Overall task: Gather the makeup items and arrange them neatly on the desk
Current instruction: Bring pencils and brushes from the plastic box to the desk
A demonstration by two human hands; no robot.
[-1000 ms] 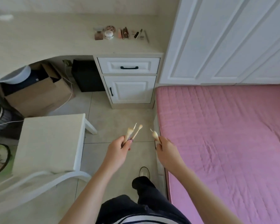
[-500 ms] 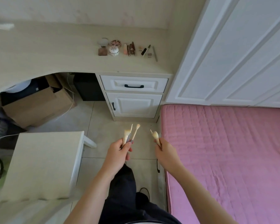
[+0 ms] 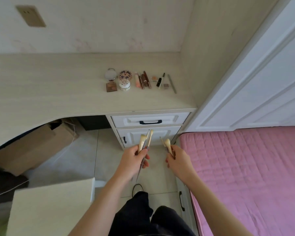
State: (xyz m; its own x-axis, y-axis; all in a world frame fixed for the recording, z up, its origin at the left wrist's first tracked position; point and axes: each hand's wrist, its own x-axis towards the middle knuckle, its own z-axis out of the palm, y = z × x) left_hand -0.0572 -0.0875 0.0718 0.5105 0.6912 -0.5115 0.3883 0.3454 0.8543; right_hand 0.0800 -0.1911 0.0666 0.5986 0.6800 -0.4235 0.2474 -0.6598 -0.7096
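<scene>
**Brushes in both hands, makeup row waiting on the desk**

The left hand (image 3: 134,156) sits just below frame centre, its fingers curled round a bunch of makeup brushes (image 3: 145,141): a flat pale-bristled one, a thin grey-handled one whose tail pokes out under the palm toward 6 o'clock, and a slim one with a small tuft. All bristles point toward 12 o'clock. The right hand (image 3: 178,159), just beside it at 3 o'clock and not touching it, pinches a fluffy cream brush (image 3: 168,144) between thumb and curled fingers; a thinner stick shows next to that brush, too small to identify.

Up at 12 o'clock from the hands, the desk (image 3: 58,92) carries a tidy row of makeup items (image 3: 140,80). From its 9 o'clock end: a round clear compact (image 3: 110,74), a square brown palette (image 3: 111,87), a patterned round case (image 3: 125,74), a white jar (image 3: 124,84), several tubes lying side by side, then small pots and pencils. Below the desk top is a white drawer (image 3: 150,119) with a dark handle. A pink bed (image 3: 245,176) fills the 3 o'clock side; a cardboard box (image 3: 36,147) lies under the desk at 9 o'clock.
</scene>
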